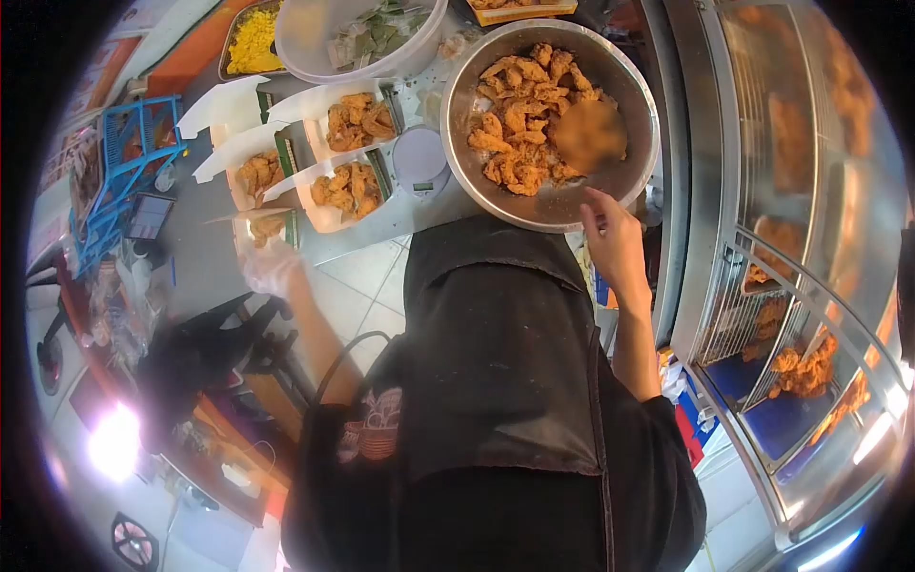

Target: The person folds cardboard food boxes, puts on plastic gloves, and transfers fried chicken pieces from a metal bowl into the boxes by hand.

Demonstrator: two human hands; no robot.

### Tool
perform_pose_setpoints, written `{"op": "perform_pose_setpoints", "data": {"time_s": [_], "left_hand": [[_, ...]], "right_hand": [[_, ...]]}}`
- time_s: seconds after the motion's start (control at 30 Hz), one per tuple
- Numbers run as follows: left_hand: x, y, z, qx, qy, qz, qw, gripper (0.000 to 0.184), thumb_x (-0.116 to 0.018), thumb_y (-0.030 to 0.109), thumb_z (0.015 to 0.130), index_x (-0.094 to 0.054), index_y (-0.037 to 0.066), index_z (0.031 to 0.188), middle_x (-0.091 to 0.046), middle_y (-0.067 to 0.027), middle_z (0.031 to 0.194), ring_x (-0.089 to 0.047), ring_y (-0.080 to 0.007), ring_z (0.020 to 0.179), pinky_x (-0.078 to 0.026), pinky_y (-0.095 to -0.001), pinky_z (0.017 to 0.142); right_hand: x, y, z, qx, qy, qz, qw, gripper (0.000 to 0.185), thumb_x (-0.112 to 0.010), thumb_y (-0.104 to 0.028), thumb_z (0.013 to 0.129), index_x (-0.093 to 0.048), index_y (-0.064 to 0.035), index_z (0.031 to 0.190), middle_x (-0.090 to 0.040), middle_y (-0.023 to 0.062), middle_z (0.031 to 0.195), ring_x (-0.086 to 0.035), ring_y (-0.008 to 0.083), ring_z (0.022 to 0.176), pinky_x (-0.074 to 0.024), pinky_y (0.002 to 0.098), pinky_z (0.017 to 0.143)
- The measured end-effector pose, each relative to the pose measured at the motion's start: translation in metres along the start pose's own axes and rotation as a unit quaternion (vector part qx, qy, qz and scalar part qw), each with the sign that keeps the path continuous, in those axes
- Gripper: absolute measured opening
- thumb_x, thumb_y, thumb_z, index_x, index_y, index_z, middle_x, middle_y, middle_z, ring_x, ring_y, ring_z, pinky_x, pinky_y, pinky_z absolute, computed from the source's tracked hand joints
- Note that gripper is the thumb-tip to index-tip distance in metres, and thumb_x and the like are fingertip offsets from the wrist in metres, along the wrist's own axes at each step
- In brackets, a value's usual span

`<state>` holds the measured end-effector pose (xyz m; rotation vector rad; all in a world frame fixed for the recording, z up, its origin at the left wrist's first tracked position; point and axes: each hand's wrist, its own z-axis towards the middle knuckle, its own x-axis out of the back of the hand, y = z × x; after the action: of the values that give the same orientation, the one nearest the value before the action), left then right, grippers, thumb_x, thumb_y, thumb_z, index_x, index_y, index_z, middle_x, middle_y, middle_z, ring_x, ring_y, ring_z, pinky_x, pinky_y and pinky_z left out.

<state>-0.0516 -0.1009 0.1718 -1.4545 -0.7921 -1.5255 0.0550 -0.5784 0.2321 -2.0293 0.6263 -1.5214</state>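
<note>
My left hand (270, 267), in a clear plastic glove, is at the nearest paper box (250, 229), which has fried chicken in it. Blur and glare hide its fingers, so I cannot tell whether it grips the box. My right hand (613, 234) is bare, at the near right rim of a big steel bowl (457, 162). Its thumb and fingers are apart, with nothing seen between them. Fried chicken pieces (524, 124) lie in the bowl; a round brown blur covers some of them. Several open boxes of chicken (348, 191) stand between my hands.
A small digital scale (420, 157) sits left of the bowl. Behind the boxes are a white tub (362, 67) of leafy packets and a tray of yellow food (252, 43). A glass-and-metal cabinet (743, 191) with fried chicken flanks me on the right. A blue rack (138, 133) stands left.
</note>
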Motion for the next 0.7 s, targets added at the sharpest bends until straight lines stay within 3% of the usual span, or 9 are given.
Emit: {"op": "perform_pose_setpoints", "data": {"time_s": [0.03,0.07,0.13,0.17,0.2,0.27,0.37,0.43,0.7], "left_hand": [[-0.005,0.009,-0.019,-0.019,0.058,-0.014,0.998,0.048,-0.072,0.033,0.086,-0.065,0.006,0.125,-0.069,-0.0144,0.117,-0.065,-0.0305,0.108,-0.051,-0.0400,0.096],[-0.024,0.020,-0.038,-0.023,0.011,-0.425,0.905,0.043,-0.071,0.028,0.086,-0.065,0.005,0.122,-0.069,-0.0131,0.113,-0.066,-0.0301,0.103,-0.052,-0.0394,0.092],[-0.018,0.076,-0.076,-0.279,0.061,-0.627,0.725,0.027,-0.064,0.018,0.091,-0.067,0.006,0.114,-0.069,-0.0107,0.102,-0.066,-0.0297,0.089,-0.054,-0.0388,0.080],[0.007,0.115,-0.102,-0.502,0.150,-0.434,0.733,0.018,-0.058,0.013,0.095,-0.068,0.007,0.109,-0.069,-0.0095,0.095,-0.067,-0.0296,0.081,-0.055,-0.0387,0.071],[0.000,0.135,-0.140,-0.494,0.001,-0.414,0.764,0.035,-0.067,0.010,0.087,-0.066,0.007,0.123,-0.068,-0.0138,0.107,-0.064,-0.0323,0.101,-0.052,-0.0446,0.085],[0.056,0.224,-0.166,-0.605,-0.328,-0.240,0.685,0.033,-0.065,0.007,0.088,-0.066,0.008,0.121,-0.070,-0.0171,0.104,-0.068,-0.0329,0.089,-0.055,-0.0435,0.077],[0.017,0.272,-0.201,-0.712,-0.260,-0.132,0.639,0.027,-0.067,0.006,0.085,-0.070,0.006,0.111,-0.070,-0.0190,0.095,-0.067,-0.0357,0.079,-0.056,-0.0450,0.074],[0.000,0.295,-0.203,-0.698,-0.376,0.071,0.606,0.018,-0.068,0.008,0.085,-0.073,0.005,0.102,-0.069,-0.0186,0.092,-0.067,-0.0363,0.079,-0.057,-0.0452,0.075],[0.019,0.293,-0.205,-0.685,-0.336,-0.237,0.602,0.016,-0.069,0.015,0.085,-0.074,0.003,0.094,-0.070,-0.0198,0.096,-0.066,-0.0349,0.098,-0.053,-0.0408,0.091]], "right_hand": [[0.001,0.006,-0.003,0.001,-0.001,0.006,1.000,0.024,-0.064,-0.012,0.095,-0.066,0.0011,0.115,-0.071,0.0217,0.095,-0.070,0.0353,0.082,-0.0540,0.0424,0.074],[0.002,0.012,-0.005,-0.012,0.011,0.022,1.000,0.024,-0.064,-0.011,0.095,-0.067,0.0012,0.115,-0.071,0.0219,0.096,-0.071,0.0338,0.082,-0.0543,0.0410,0.074],[0.006,0.018,-0.008,-0.050,0.022,0.052,0.997,0.023,-0.065,-0.010,0.095,-0.068,0.0014,0.115,-0.072,0.0217,0.095,-0.072,0.0303,0.082,-0.0549,0.0380,0.074],[0.009,0.016,-0.006,-0.048,0.016,0.053,0.997,0.023,-0.065,-0.010,0.095,-0.068,0.0014,0.115,-0.072,0.0217,0.095,-0.072,0.0303,0.082,-0.0549,0.0380,0.074],[0.010,0.017,-0.004,-0.040,0.019,0.054,0.998,0.023,-0.065,-0.010,0.095,-0.068,0.0015,0.115,-0.072,0.0215,0.094,-0.072,0.0300,0.081,-0.0549,0.0379,0.074],[0.014,0.020,-0.001,-0.031,0.019,0.062,0.997,0.023,-0.065,-0.010,0.095,-0.068,0.0016,0.115,-0.072,0.0213,0.094,-0.072,0.0296,0.080,-0.0549,0.0378,0.074],[0.021,0.022,0.006,0.005,0.023,0.060,0.998,0.022,-0.065,-0.010,0.095,-0.068,0.0017,0.114,-0.072,0.0210,0.093,-0.072,0.0294,0.080,-0.0550,0.0378,0.073],[0.027,0.023,0.009,0.013,0.025,0.053,0.998,0.022,-0.066,-0.010,0.095,-0.069,0.0016,0.114,-0.072,0.0210,0.092,-0.071,0.0296,0.079,-0.0549,0.0380,0.073],[0.042,0.054,0.013,-0.017,0.014,0.074,0.997,0.024,-0.066,-0.011,0.096,-0.069,0.0008,0.117,-0.071,0.0210,0.091,-0.071,0.0296,0.081,-0.0550,0.0382,0.075]]}}
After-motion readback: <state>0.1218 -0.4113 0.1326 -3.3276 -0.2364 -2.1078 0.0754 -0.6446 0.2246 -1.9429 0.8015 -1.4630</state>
